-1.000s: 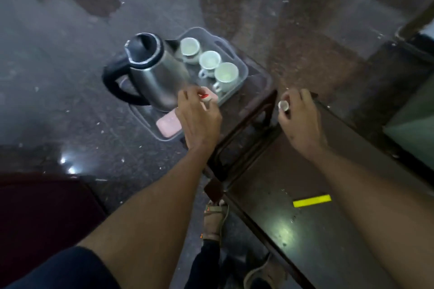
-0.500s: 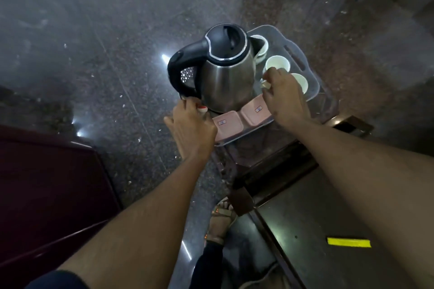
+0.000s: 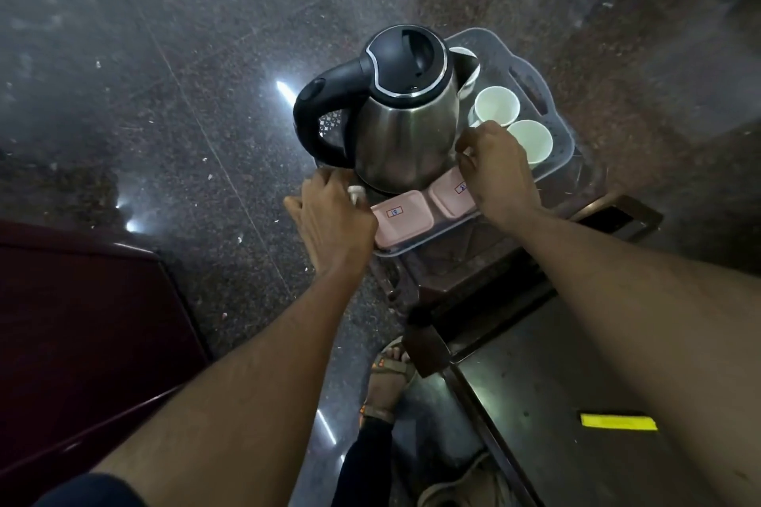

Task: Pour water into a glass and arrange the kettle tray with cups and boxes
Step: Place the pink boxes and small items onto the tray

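Note:
A steel kettle with a black lid and handle stands on a translucent tray. Two white cups sit to its right, and a third cup shows partly behind it. Two pink boxes lie side by side along the tray's front edge. My left hand is at the tray's front left corner, pinching a small white object. My right hand is curled over the right pink box, beside the nearer cup, with a small white thing at its fingertips.
The tray rests on a dark wooden stand above a glossy speckled stone floor. A dark red piece of furniture is at the left. A dark table with a yellow strip is at bottom right. A sandalled foot is below.
My right hand moved from the dark table's edge over to the tray beside the cups. My left hand shifted to the tray's front left corner. Both pink boxes now show.

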Motion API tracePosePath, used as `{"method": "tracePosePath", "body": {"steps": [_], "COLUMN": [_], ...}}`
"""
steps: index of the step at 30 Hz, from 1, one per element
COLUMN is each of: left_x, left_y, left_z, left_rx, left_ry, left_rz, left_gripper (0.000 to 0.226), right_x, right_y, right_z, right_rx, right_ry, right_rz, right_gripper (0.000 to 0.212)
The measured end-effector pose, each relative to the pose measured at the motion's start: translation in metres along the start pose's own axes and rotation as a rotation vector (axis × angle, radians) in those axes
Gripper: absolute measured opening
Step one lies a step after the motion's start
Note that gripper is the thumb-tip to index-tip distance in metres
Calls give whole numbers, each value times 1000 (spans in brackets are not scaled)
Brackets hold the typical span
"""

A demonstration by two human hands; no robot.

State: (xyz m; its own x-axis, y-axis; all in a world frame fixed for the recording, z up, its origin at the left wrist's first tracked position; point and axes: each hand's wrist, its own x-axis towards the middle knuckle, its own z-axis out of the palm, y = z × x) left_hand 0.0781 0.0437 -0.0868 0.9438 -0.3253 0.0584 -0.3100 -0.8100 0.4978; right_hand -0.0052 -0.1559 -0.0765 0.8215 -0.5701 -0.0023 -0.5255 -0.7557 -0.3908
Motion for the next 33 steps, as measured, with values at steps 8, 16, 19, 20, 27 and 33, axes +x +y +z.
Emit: {"method": "tracePosePath", "body": {"steps": [8,16,19,20,27,33], "left_x": [-35,-166,-222,-241,-341,-363], "left_y": [22,107,128,134,137,132], "left_z": [-10,26,52,62,116,141], "left_rx": [-93,-212,-188,-155,106,330], "left_ry": [78,-211,-369,-420,-743,-809], "left_rz": [60,357,422,461,666,707], "left_gripper": [21,18,20,22,35,37], "right_x": [-41,-192,-258,-279,-379,-398], "right_y": [29,151,181,188,209,204], "right_z": [-34,-82,-81,-79,-38,1], "right_rx": [21,-101,-87,-83,13,130], "right_ry": [129,50,-16,-43,-226,-227], "right_rz": [52,324,449,482,629,670], "right_gripper": [15,17,19,20,40,47]}}
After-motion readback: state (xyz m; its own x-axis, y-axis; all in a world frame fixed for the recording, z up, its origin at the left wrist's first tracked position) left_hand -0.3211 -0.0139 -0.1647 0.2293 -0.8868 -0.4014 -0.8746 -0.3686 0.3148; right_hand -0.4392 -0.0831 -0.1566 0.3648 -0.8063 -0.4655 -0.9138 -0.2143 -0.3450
